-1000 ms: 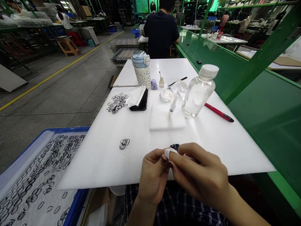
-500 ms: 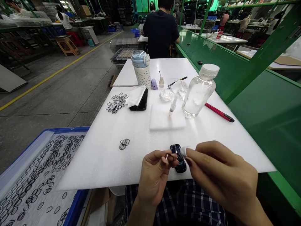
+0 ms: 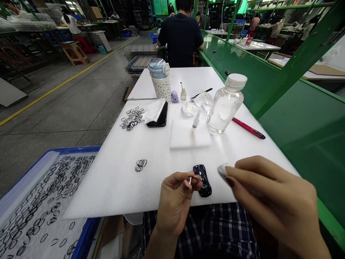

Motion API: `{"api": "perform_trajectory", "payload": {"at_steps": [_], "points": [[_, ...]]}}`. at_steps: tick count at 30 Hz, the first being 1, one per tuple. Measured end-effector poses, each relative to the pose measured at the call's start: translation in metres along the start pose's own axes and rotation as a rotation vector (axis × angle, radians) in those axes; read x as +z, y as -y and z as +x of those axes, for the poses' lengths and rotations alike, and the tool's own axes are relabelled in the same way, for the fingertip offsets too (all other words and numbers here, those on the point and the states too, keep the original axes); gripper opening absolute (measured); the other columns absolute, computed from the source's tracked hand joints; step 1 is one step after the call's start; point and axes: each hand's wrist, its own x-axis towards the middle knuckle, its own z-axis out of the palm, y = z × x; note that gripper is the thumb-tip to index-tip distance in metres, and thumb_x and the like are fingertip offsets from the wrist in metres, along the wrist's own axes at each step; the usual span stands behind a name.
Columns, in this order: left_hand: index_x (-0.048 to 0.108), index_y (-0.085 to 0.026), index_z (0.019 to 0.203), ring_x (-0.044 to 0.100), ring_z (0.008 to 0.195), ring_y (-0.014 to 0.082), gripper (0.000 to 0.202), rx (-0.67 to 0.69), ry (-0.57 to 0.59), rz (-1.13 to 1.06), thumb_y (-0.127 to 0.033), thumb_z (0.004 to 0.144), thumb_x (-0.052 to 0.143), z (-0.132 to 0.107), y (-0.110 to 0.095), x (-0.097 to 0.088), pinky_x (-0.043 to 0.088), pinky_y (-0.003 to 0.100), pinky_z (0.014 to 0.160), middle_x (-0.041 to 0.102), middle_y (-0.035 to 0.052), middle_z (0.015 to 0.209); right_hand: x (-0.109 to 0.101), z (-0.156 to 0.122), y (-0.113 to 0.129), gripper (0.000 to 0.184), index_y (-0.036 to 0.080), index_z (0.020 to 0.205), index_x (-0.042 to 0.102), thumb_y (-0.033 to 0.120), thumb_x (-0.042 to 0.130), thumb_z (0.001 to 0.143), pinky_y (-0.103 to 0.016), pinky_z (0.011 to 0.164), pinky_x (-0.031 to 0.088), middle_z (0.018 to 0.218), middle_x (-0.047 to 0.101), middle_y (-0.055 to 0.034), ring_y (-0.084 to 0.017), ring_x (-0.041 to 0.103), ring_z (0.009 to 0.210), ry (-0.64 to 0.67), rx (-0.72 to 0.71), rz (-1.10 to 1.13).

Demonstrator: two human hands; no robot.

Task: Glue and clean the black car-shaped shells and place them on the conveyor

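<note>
My left hand (image 3: 175,201) pinches a thin silver pin (image 3: 190,180) just beside a glossy dark blue piece (image 3: 203,181), which rests on the white foam board (image 3: 121,187). The fingers hide the pin's other end, and I cannot tell whether it joins the piece. My right hand (image 3: 269,194) is apart from the piece, to its right, and grips a small white wipe (image 3: 223,170) between its fingertips. A small bunch of thin black rings (image 3: 141,165) lies on the board to the left of my hands.
A blue-rimmed tray (image 3: 48,205) of black rings sits at lower left. Ahead stand a white foam pad (image 3: 190,135) bearing a small dropper, a clear plastic bottle (image 3: 223,104), a tumbler (image 3: 160,79), a phone (image 3: 159,115) and a red marker (image 3: 249,128). A seated person (image 3: 180,36) faces away beyond.
My right hand has drawn away rightward from the dark blue piece, carrying the wipe. Earlier both hands covered the piece, and the wipe touched it half a second ago.
</note>
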Motion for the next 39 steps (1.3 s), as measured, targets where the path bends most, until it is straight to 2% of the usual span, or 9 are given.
{"api": "perform_trajectory", "payload": {"at_steps": [4, 6, 8, 11, 13, 16, 22, 28, 39], "points": [[0.078, -0.024, 0.082, 0.07, 0.074, 0.0055, 0.011, -0.005, 0.014, 0.099, -0.029, 0.074, 0.082, -0.003, -0.007, -0.003, 0.056, 0.009, 0.073, 0.076, -0.0032, 0.079, -0.001, -0.013, -0.014, 0.019, 0.019, 0.102, 0.068, 0.008, 0.061, 0.087, -0.019, 0.048, 0.042, 0.09, 0.061, -0.0029, -0.005, 0.053, 0.059, -0.048, 0.094, 0.067], [0.077, -0.025, 0.083, 0.069, 0.072, 0.0062, 0.01, 0.039, 0.016, 0.301, -0.027, 0.075, 0.081, -0.007, -0.013, -0.005, 0.057, 0.01, 0.071, 0.076, -0.0033, 0.08, 0.003, -0.02, -0.02, 0.018, 0.018, 0.101, 0.068, 0.008, 0.06, 0.088, -0.019, 0.048, 0.042, 0.088, 0.061, -0.0031, -0.005, 0.053, 0.06, -0.011, 0.13, 0.108], [0.076, -0.026, 0.085, 0.069, 0.074, 0.0078, 0.011, 0.171, -0.004, 0.64, -0.021, 0.076, 0.079, -0.01, -0.018, -0.007, 0.057, 0.013, 0.071, 0.075, -0.0029, 0.08, 0.009, -0.025, -0.024, 0.016, 0.018, 0.1, 0.068, 0.009, 0.059, 0.089, -0.019, 0.048, 0.042, 0.087, 0.061, -0.0029, -0.006, 0.054, 0.06, 0.022, 0.174, 0.137], [0.075, -0.021, 0.089, 0.068, 0.077, 0.0103, 0.017, 0.473, -0.001, 1.155, -0.011, 0.075, 0.077, -0.012, -0.017, -0.007, 0.056, 0.017, 0.072, 0.073, -0.0002, 0.083, 0.019, -0.029, -0.029, 0.015, 0.018, 0.099, 0.069, 0.011, 0.059, 0.09, -0.018, 0.048, 0.042, 0.084, 0.062, -0.0018, -0.006, 0.055, 0.061, 0.049, 0.242, 0.184], [0.074, -0.017, 0.092, 0.066, 0.077, 0.0118, 0.018, 0.637, 0.065, 1.345, -0.008, 0.077, 0.074, -0.011, -0.01, -0.007, 0.056, 0.022, 0.072, 0.071, 0.0023, 0.084, 0.027, -0.03, -0.03, 0.014, 0.019, 0.098, 0.069, 0.013, 0.059, 0.09, -0.019, 0.049, 0.043, 0.082, 0.061, -0.0013, -0.006, 0.054, 0.06, 0.065, 0.279, 0.215], [0.072, -0.013, 0.096, 0.064, 0.077, 0.0136, 0.017, 0.751, 0.164, 1.452, -0.008, 0.081, 0.07, -0.008, 0.0, -0.007, 0.055, 0.026, 0.069, 0.067, 0.0044, 0.084, 0.038, -0.03, -0.03, 0.013, 0.02, 0.096, 0.069, 0.017, 0.057, 0.091, -0.019, 0.052, 0.044, 0.083, 0.061, -0.001, -0.007, 0.055, 0.062, 0.127, 0.326, 0.271], [0.07, -0.017, 0.103, 0.063, 0.084, 0.0158, 0.023, 0.683, 0.148, 1.514, -0.013, 0.081, 0.071, -0.006, 0.003, -0.009, 0.055, 0.03, 0.073, 0.063, 0.0044, 0.091, 0.043, -0.03, -0.031, 0.014, 0.022, 0.1, 0.068, 0.022, 0.057, 0.092, -0.022, 0.057, 0.044, 0.085, 0.06, -0.0005, -0.009, 0.057, 0.066, 0.275, 0.403, 0.3], [0.068, -0.023, 0.111, 0.061, 0.108, 0.0224, 0.029, 0.494, 0.064, 1.546, -0.02, 0.083, 0.068, -0.007, -0.002, -0.009, 0.052, 0.041, 0.096, 0.061, 0.0075, 0.125, 0.04, -0.027, -0.03, 0.014, 0.019, 0.1, 0.068, 0.023, 0.057, 0.091, -0.025, 0.056, 0.042, 0.084, 0.061, -0.0021, -0.011, 0.054, 0.062, 0.308, 0.434, 0.283], [0.068, -0.024, 0.112, 0.059, 0.113, 0.0248, 0.028, 0.437, 0.042, 1.546, -0.021, 0.084, 0.064, -0.007, -0.003, -0.007, 0.051, 0.044, 0.097, 0.063, 0.0061, 0.126, 0.043, -0.025, -0.03, 0.011, 0.019, 0.094, 0.069, 0.024, 0.06, 0.09, -0.024, 0.053, 0.04, 0.079, 0.061, -0.0007, -0.01, 0.053, 0.059, 0.295, 0.451, 0.257]]}}
